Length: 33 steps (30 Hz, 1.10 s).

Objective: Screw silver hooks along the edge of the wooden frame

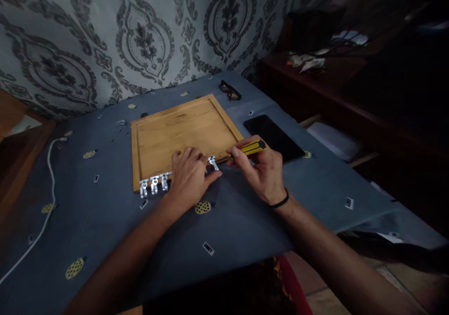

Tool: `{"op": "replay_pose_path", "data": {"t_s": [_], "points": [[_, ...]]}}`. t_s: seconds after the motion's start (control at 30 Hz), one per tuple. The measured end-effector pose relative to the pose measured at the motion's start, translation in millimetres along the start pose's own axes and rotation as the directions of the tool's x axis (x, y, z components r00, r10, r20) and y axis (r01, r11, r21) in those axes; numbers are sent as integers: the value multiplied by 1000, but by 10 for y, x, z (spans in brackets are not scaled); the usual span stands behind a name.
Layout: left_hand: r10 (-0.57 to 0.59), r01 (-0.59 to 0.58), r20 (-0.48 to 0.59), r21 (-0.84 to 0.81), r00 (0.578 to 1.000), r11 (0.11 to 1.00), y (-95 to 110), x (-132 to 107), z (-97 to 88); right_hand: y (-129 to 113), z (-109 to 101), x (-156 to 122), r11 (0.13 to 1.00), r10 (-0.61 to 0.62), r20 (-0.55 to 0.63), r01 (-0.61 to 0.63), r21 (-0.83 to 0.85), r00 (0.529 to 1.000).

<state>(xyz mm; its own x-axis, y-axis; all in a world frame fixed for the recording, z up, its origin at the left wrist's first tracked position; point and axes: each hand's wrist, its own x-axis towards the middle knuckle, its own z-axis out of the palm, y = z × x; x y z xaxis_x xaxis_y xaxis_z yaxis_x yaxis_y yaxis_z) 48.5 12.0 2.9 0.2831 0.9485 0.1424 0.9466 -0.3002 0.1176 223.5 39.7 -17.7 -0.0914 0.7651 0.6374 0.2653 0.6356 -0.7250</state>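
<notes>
A shallow wooden tray or framed board [182,135] lies on the cloth-covered table. Along its near edge runs a silver metal hook rail [154,184] with several hooks, its middle hidden under my left hand [189,172]. The left fingers bend over that edge and press the rail down, with the thumb in front beside a hook [213,162]. In my right hand [261,168] is a yellow and black screwdriver [250,147], gripped by its handle. The screwdriver points left toward the frame's near right corner; I cannot make out whether its tip touches a screw.
A black tablet [275,137] lies right of the board, and dark eyeglasses [230,90] sit behind it. Small metal pieces [121,123] are scattered at the left. A white cable [52,179] crosses the table's left side. A dark wooden desk [315,86] stands at right.
</notes>
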Motion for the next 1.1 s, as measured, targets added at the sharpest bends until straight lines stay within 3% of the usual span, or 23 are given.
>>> {"op": "replay_pose_path", "data": {"t_s": [0.17, 0.33, 0.5, 0.73, 1.1], "points": [[-18, 18, 37, 0, 999, 1000, 15, 8, -23, -9, -26, 27, 1000, 5, 7, -5, 20, 1000], [-18, 18, 35, 5, 999, 1000, 6, 2, -20, -104, -66, 265, 986, 71, -32, -66, 151, 997], [-4, 4, 37, 1, 999, 1000, -8, -2, -16, -167, 63, 503, 988, 59, 64, -67, 139, 996], [12, -12, 31, -1, 999, 1000, -30, 13, 13, 69, 214, 304, 982, 73, -172, -40, 185, 982], [17, -17, 34, 2, 999, 1000, -27, 18, 14, 78, 154, 263, 985, 114, -74, -102, 140, 991]]}}
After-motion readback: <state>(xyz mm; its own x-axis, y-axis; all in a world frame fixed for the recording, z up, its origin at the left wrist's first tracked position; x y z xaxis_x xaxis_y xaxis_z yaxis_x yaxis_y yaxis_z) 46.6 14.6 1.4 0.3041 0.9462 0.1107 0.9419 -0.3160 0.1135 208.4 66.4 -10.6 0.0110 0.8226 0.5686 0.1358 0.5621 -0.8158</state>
